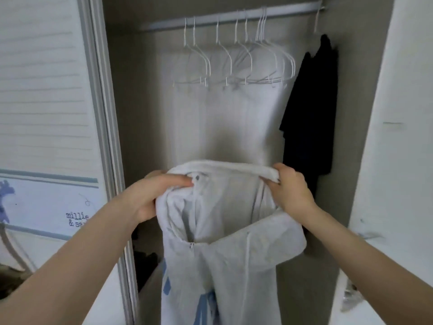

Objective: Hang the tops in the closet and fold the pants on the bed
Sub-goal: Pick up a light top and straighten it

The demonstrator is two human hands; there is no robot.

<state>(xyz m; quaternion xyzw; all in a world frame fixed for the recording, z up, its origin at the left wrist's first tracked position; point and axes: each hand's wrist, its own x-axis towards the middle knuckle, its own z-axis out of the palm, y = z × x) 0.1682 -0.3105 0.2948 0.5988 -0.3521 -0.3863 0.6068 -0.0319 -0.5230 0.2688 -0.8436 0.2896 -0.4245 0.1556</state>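
A white hooded top (234, 249) with blue print low on its front hangs in front of the open closet, held up by both hands at the hood's rim. My left hand (150, 195) grips the rim's left side near a small eyelet. My right hand (290, 188) grips the rim's right end. Above, several empty white wire hangers (234, 64) hang on the closet rod (229, 17). A dark garment (309, 118) hangs at the rod's right end.
A white louvred sliding door (46, 102) stands at the left, with a printed bag or sign (46, 202) below it. A white wall or door panel (398, 137) bounds the closet on the right. Dark items lie on the closet floor (145, 261).
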